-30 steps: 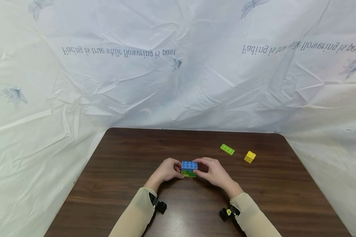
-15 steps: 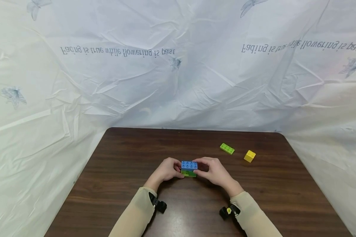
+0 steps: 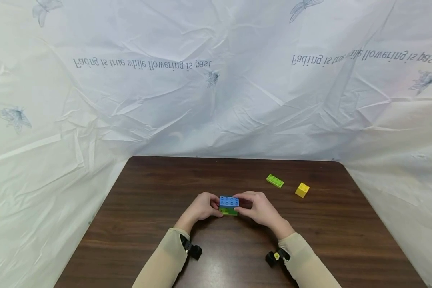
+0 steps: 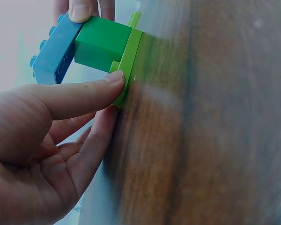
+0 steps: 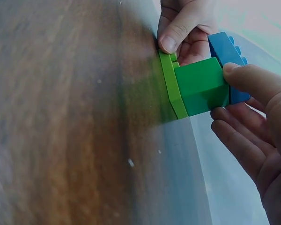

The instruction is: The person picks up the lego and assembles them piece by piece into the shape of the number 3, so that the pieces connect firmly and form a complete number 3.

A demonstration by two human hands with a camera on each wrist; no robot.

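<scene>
A small stack of toy building bricks stands near the middle of the table. At its base lies a thin lime plate [image 4: 130, 54], pinched at one end between thumb and fingers of my left hand [image 3: 203, 207]. A green brick [image 5: 201, 86] sits on that plate. On top is a blue studded brick [image 3: 229, 201], which overhangs the green one on the left hand's side. My right hand [image 3: 258, 207] pinches the blue brick at its other end, with the thumb [image 5: 234, 70] close to where blue meets green.
Behind the right hand, a loose lime plate [image 3: 275, 181] and a yellow brick [image 3: 302, 190] lie on the dark wooden table [image 3: 158, 176]. A white printed plastic sheet [image 3: 201, 112] hangs beyond the table's far edge.
</scene>
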